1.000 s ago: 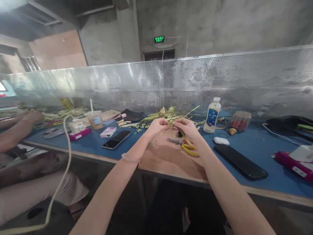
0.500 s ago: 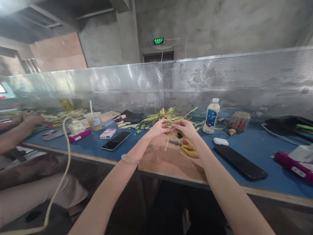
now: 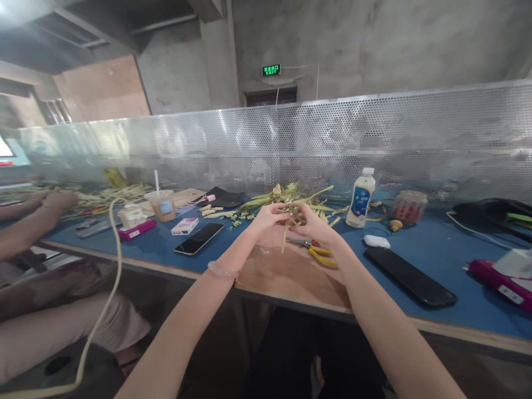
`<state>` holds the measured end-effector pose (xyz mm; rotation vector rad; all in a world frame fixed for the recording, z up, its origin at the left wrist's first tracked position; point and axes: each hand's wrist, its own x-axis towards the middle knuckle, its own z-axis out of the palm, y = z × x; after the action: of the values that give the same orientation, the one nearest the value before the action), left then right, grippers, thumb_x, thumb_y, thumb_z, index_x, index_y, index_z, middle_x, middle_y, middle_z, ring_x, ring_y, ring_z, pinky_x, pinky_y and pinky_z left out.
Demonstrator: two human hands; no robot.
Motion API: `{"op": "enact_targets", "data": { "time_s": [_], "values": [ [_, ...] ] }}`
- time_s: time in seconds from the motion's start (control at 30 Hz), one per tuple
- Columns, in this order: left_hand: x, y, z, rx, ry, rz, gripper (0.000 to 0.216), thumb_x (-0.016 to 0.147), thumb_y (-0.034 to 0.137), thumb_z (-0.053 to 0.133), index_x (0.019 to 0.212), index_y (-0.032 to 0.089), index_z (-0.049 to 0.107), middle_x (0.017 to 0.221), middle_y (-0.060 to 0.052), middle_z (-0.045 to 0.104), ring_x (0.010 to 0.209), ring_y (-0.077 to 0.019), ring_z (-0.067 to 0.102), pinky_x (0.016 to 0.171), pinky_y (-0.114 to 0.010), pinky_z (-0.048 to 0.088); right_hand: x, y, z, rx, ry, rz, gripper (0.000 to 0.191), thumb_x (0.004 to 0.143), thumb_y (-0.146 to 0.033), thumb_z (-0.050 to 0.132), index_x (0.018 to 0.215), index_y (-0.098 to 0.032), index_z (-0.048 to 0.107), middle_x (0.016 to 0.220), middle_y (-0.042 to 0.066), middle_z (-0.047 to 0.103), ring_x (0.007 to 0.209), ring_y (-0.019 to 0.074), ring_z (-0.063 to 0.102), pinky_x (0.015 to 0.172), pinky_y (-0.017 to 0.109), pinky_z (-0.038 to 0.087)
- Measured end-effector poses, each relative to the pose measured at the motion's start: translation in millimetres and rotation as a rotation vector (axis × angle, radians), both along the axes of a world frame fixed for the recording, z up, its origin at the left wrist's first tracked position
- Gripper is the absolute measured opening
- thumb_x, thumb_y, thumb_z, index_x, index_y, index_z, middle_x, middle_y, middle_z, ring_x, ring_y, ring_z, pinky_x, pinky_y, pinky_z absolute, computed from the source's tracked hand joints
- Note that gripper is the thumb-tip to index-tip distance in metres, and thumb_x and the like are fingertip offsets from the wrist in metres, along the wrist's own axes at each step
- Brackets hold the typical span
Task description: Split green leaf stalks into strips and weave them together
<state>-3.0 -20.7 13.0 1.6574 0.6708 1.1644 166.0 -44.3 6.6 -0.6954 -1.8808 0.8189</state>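
My left hand (image 3: 266, 218) and my right hand (image 3: 312, 223) meet above a brown board (image 3: 291, 277) on the blue table (image 3: 440, 260). Both pinch a small bundle of green leaf strips (image 3: 291, 212); one strip hangs down between them. A pile of green and yellow leaf strips (image 3: 282, 197) lies just behind my hands. Scissors with yellow and red handles (image 3: 318, 250) rest on the board under my right wrist. A clear bangle (image 3: 220, 270) circles my left wrist.
A black phone (image 3: 198, 238) lies to the left, another phone (image 3: 409, 275) and a white earbud case (image 3: 376, 241) to the right. A white bottle (image 3: 359, 198) stands behind. A co-worker's hands (image 3: 54, 200) work at far left. A perforated metal screen (image 3: 266, 144) backs the table.
My hands have drawn closer together until they touch around the leaf bundle. A strip now dangles between them. The co-worker's hands shifted slightly.
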Motion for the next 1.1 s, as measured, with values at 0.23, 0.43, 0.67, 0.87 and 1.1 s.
{"op": "enact_targets", "data": {
  "time_s": [0.23, 0.43, 0.67, 0.87, 1.1],
  "values": [
    [4, -1, 1.2, -0.064, -0.016, 0.003, 0.053, 0.060, 0.026, 0.070, 0.111, 0.017, 0.057, 0.088, -0.008, 0.066, 0.075, -0.0173, 0.061, 0.070, -0.031, 0.047, -11, 5, -7.4, 0.091, 0.021, -0.114, 0.057, 0.062, -0.025, 0.068, 0.112, -0.021, 0.040, 0.092, 0.001, 0.051, 0.070, 0.0102, 0.051, 0.065, 0.026, 0.045],
    [4, -1, 1.9, -0.082, -0.052, 0.049, 0.045, 0.060, 0.022, 0.070, 0.103, 0.012, 0.060, 0.074, -0.006, 0.065, 0.063, -0.0125, 0.058, 0.070, -0.030, 0.045, -8, 0, -0.1, -0.015, 0.069, -0.108, 0.042, 0.071, -0.039, 0.059, 0.108, -0.022, 0.050, 0.080, 0.000, 0.058, 0.062, 0.0109, 0.053, 0.052, 0.022, 0.044],
    [5, -4, 0.0, -0.055, -0.083, 0.005, 0.043, 0.062, 0.025, 0.069, 0.102, 0.014, 0.059, 0.076, -0.003, 0.062, 0.061, -0.0089, 0.055, 0.068, -0.027, 0.044, -6, 4, -0.1, -0.142, 0.341, 0.009, 0.039, 0.068, -0.036, 0.063, 0.103, -0.019, 0.058, 0.085, 0.002, 0.064, 0.074, 0.0137, 0.058, 0.068, 0.027, 0.046],
    [9, -10, 3.1, -0.016, -0.083, -0.072, 0.043, 0.065, 0.030, 0.067, 0.105, 0.015, 0.058, 0.093, -0.008, 0.061, 0.075, -0.0118, 0.056, 0.071, -0.027, 0.044, -7, 7, -2.3, -0.207, 0.494, 0.064, 0.037, 0.064, -0.031, 0.067, 0.098, -0.020, 0.059, 0.083, 0.002, 0.064, 0.071, 0.0125, 0.058, 0.071, 0.027, 0.046],
    [13, -9, 2.7, 0.106, 0.004, 0.048, 0.048, 0.061, 0.031, 0.069, 0.105, 0.015, 0.059, 0.093, -0.007, 0.063, 0.074, -0.0123, 0.056, 0.067, -0.024, 0.043, -5, 9, -2.7, -0.269, 0.553, 0.045, 0.052, 0.060, -0.025, 0.071, 0.108, -0.022, 0.053, 0.073, -0.002, 0.063, 0.060, 0.0112, 0.058, 0.064, 0.027, 0.048]
  ]
}}
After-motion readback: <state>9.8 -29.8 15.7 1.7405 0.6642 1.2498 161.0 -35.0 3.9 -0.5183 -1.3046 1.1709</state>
